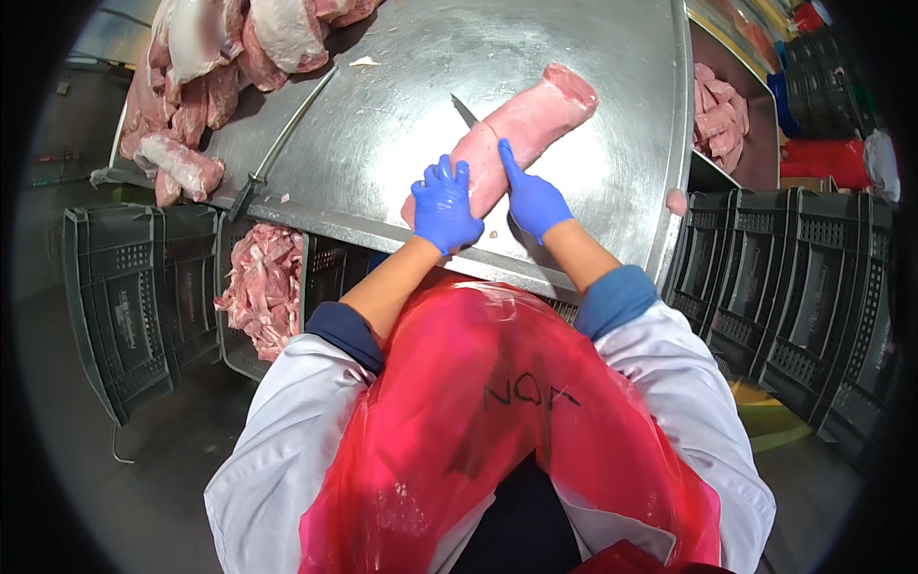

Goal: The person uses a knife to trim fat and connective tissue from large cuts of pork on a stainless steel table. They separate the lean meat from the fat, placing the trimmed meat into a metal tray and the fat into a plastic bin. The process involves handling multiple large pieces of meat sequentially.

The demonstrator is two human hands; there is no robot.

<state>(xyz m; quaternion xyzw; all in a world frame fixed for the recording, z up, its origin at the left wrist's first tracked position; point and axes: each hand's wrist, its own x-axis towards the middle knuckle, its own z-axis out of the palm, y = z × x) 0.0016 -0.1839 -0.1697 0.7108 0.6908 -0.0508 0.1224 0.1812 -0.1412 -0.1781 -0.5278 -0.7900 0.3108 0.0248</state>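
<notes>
The steel tabletop (392, 134) is offering open room between the meat pile (201, 100) at upper left and the boneless meat loin (550, 103), which is lying slantwise, its near end close to the front rim. The left hand (447, 206) is clamping down that end; the right hand (537, 199) is gripping the knife (465, 112). A crosswise cut seems under way; continuing is probably calling for steady pressure, fingers staying off the blade.
</notes>
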